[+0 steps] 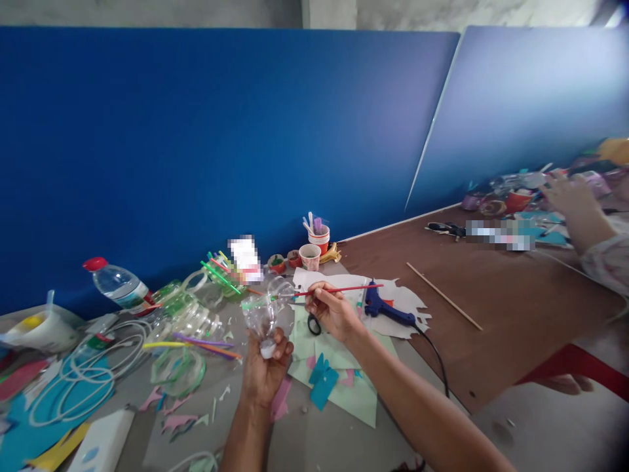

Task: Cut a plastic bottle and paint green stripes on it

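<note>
My left hand (265, 380) is closed around the lower end of a clear cut-off bottle top (256, 316), holding it neck down with its white cap (267, 349) at the bottom. A strip of green shows along its cut rim. Pinched in my right hand (335, 313) is a thin paintbrush (356, 288) with a red handle. The brush points left, its tip at the bottle top's rim; whether they touch I cannot tell. Behind it are small cups of green paint (277, 263) and red paint (294, 257). Scissors (313, 324) lie partly hidden below my right hand.
A blue glue gun (390, 307) rests on white paper, its black cord trailing forward. Cut bottles, straws (201, 342) and a white cable (73, 387) crowd the left. A wooden stick (442, 295) lies right. Another person's hand (572, 196) is at far right.
</note>
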Available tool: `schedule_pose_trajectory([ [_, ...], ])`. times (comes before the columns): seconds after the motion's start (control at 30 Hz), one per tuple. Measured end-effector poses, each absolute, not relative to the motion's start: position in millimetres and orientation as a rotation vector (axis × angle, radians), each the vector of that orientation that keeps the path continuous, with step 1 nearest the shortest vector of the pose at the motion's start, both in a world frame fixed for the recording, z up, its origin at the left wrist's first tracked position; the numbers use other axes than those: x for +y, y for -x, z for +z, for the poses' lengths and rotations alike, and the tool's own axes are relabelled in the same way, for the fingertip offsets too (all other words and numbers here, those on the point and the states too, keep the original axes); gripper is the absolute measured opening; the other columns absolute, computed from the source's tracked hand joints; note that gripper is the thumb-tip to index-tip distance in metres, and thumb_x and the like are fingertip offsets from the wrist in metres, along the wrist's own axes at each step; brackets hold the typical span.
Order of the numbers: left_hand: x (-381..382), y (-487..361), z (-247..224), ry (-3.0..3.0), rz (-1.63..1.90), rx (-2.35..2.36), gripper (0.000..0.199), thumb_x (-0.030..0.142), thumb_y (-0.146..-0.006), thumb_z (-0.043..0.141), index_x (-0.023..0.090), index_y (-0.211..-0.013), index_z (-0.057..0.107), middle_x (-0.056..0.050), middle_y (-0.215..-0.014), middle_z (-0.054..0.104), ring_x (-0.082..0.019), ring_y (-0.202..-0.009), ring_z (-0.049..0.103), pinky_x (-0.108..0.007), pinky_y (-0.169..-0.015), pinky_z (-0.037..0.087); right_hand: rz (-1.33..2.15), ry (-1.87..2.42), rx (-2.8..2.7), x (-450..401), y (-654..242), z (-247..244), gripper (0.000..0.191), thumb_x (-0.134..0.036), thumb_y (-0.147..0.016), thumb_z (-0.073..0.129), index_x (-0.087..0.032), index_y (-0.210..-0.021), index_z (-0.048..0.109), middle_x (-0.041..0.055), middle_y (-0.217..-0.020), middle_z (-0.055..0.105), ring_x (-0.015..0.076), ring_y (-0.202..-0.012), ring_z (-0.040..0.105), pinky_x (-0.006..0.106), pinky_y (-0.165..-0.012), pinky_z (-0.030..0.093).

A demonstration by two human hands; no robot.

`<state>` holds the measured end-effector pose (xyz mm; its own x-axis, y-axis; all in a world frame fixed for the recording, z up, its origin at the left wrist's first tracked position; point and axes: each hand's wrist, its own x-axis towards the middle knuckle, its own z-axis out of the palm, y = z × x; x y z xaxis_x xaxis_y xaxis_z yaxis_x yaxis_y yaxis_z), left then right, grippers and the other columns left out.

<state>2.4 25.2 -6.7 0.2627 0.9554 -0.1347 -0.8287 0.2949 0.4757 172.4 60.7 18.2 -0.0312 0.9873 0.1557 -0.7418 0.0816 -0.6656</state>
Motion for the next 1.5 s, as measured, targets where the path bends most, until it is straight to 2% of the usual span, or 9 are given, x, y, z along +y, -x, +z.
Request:
schedule_pose_trajectory([
  [0.2,25.2,-0.6,-6.1,-0.305,1.227,0.405,0.038,0.049,-0.087,0.054,0.015,-0.070,0.057,0.003,-0.063,0.050,-0.005,-0.044,0.039,-0.026,-0.057,0.045,1.431,0.443,-0.678,64.2,-176.3,17.0,0.014,-0.026,-0.070,0.075,-0.018,-0.074,0.065,-0.0007,-0.057,0.059,0.0108,-0.053,0.050,0.023,-0.049,0.037],
  [0.47,29.5,-4.3,-9.8,-0.369,1.302,0.530,0.031,0.050,-0.084,0.057,0.020,-0.084,0.063,0.001,-0.065,0.054,-0.007,-0.047,0.041,-0.024,-0.055,0.045,1.482,0.443,-0.742,55.8,-168.4,19.0,0.017,-0.032,-0.072,0.074,-0.019,-0.078,0.065,0.0010,-0.061,0.064,0.0111,-0.052,0.050,0.024,-0.050,0.037],
  [0.73,29.1,-3.7,-9.6,-0.360,1.292,0.501,0.032,0.050,-0.083,0.059,0.019,-0.074,0.060,0.002,-0.065,0.054,-0.007,-0.047,0.042,-0.025,-0.056,0.045,1.423,0.471,-0.703,65.3,-176.3,14.0,0.014,-0.028,-0.071,0.074,-0.018,-0.076,0.065,0.0002,-0.059,0.061,0.0110,-0.052,0.051,0.023,-0.050,0.038],
  [0.97,29.8,-5.2,-11.3,-0.342,1.290,0.547,0.032,0.050,-0.086,0.054,0.020,-0.084,0.063,0.002,-0.065,0.053,-0.007,-0.047,0.040,-0.024,-0.055,0.044,1.501,0.398,-0.725,57.3,-171.4,18.5,0.014,-0.027,-0.070,0.075,-0.019,-0.076,0.065,0.0013,-0.062,0.064,0.0113,-0.054,0.051,0.024,-0.053,0.038],
  [1.2,27.4,-4.8,-9.7,-0.305,1.247,0.517,0.035,0.049,-0.087,0.053,0.017,-0.074,0.059,0.002,-0.064,0.052,-0.006,-0.046,0.040,-0.025,-0.056,0.045,1.506,0.447,-0.695,61.7,-173.5,15.0,0.011,-0.025,-0.072,0.073,-0.018,-0.076,0.065,-0.0002,-0.059,0.060,0.0102,-0.052,0.050,0.022,-0.050,0.036],
  [1.5,28.5,-5.0,-11.5,-0.343,1.254,0.554,0.033,0.049,-0.088,0.051,0.018,-0.080,0.059,0.002,-0.063,0.054,-0.006,-0.045,0.040,-0.024,-0.055,0.044,1.541,0.390,-0.688,59.6,-174.2,16.8,0.013,-0.025,-0.069,0.075,-0.018,-0.075,0.066,0.0002,-0.059,0.062,0.0107,-0.053,0.052,0.023,-0.052,0.040],
])
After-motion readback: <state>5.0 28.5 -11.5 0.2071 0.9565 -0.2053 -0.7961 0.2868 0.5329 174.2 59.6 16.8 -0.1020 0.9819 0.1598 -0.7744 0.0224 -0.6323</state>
